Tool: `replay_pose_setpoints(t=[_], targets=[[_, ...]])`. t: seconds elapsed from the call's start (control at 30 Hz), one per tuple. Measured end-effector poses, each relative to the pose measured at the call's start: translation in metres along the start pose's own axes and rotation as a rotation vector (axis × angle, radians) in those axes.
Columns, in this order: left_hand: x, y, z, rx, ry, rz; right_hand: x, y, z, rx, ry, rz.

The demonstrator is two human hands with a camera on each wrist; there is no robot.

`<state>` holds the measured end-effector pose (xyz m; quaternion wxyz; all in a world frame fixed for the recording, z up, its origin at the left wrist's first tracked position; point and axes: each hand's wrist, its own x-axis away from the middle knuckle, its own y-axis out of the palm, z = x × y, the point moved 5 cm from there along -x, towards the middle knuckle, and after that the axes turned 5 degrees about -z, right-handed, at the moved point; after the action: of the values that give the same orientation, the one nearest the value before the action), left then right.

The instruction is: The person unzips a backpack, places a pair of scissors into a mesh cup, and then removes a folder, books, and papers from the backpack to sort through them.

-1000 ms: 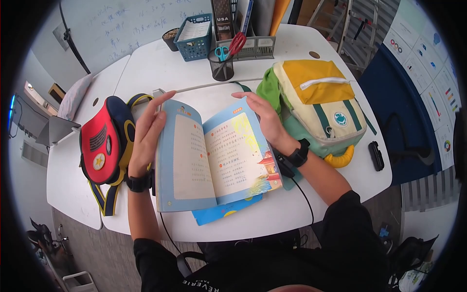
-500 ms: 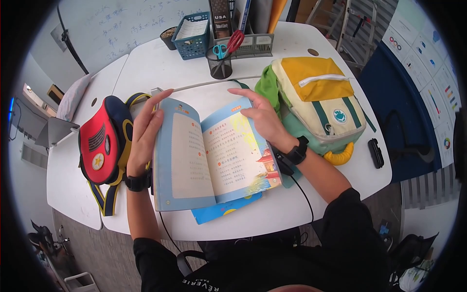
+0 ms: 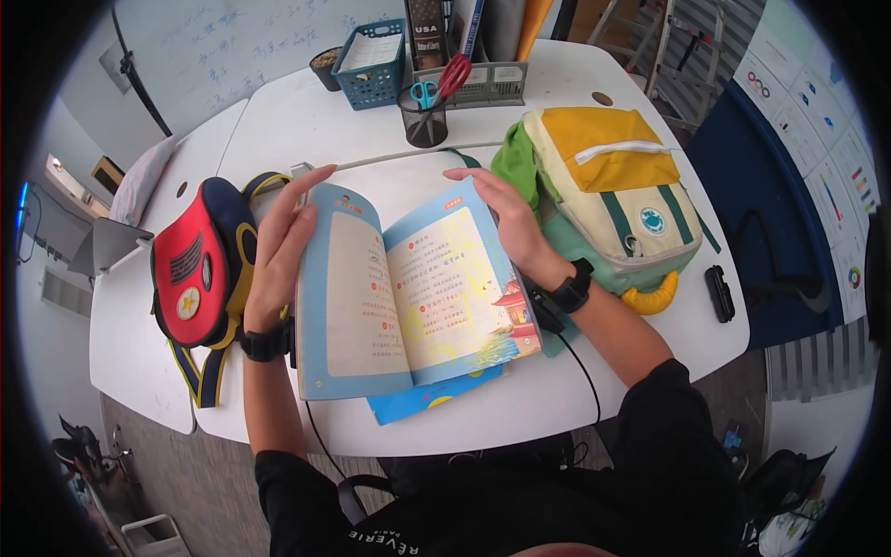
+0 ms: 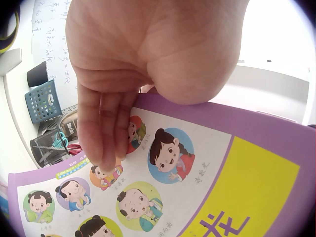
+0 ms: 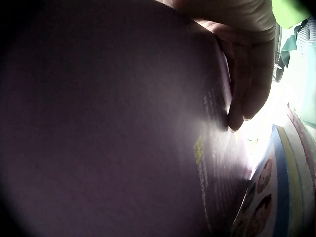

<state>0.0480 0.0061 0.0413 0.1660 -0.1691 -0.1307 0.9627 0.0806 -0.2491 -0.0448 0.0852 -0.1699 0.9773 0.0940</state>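
Observation:
An open book (image 3: 357,297) with blue-bordered pages is held up over the table, tilted toward the head camera. My left hand (image 3: 281,255) grips its left edge, thumb at the page side. In the left wrist view, fingers (image 4: 90,136) lie against the purple cover (image 4: 247,121), which shows cartoon children in circles. My right hand (image 3: 510,227) holds the upper right edge, and its fingertips (image 5: 234,121) reach behind the dark cover in the right wrist view. Partly hidden under the open book lies a blue book (image 3: 436,397).
A red and navy bag (image 3: 190,278) sits left, a cream, yellow and green backpack (image 3: 640,218) right. Near the right edge lies a black case (image 3: 717,294). Behind stand a mesh cup (image 3: 424,127) with scissors, a blue basket (image 3: 369,84) and a file rack (image 3: 497,85).
The book's right page now shows different text, so leaves have flipped. My right thumb has shifted from on the page to its outer edge. My left hand keeps its grip.

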Motion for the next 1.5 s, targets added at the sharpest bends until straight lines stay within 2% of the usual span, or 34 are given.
replay_pose_setpoints(t=[0.1, 0.17, 0.3, 0.37, 0.4, 0.47, 0.57, 1.5], targets=[[0.001, 0.001, 0.001, 0.017, 0.005, -0.001, 0.000, -0.001, 0.005, -0.056, 0.047, -0.015], [0.000, 0.000, -0.001, 0.007, 0.012, -0.011, -0.001, -0.001, 0.002, 0.166, -0.044, 0.004], [0.000, -0.001, 0.000, -0.026, 0.038, 0.010, -0.002, 0.000, 0.000, 0.205, -0.040, 0.026], [0.000, -0.001, -0.001, -0.025, 0.023, 0.001, -0.002, 0.003, -0.005, 0.226, -0.118, 0.019], [0.000, -0.001, -0.001, -0.025, 0.022, 0.001, -0.001, 0.004, -0.008, 0.225, -0.117, 0.019], [0.000, -0.001, -0.001, -0.016, 0.023, -0.001, 0.001, 0.006, -0.009, 0.157, 0.011, -0.038], [0.000, 0.000, -0.003, -0.003, 0.013, 0.009, 0.000, 0.004, 0.001, 0.038, 0.106, -0.045], [-0.001, -0.004, -0.005, -0.077, 0.032, 0.006, 0.000, 0.003, 0.001, 0.106, 0.033, -0.045]])
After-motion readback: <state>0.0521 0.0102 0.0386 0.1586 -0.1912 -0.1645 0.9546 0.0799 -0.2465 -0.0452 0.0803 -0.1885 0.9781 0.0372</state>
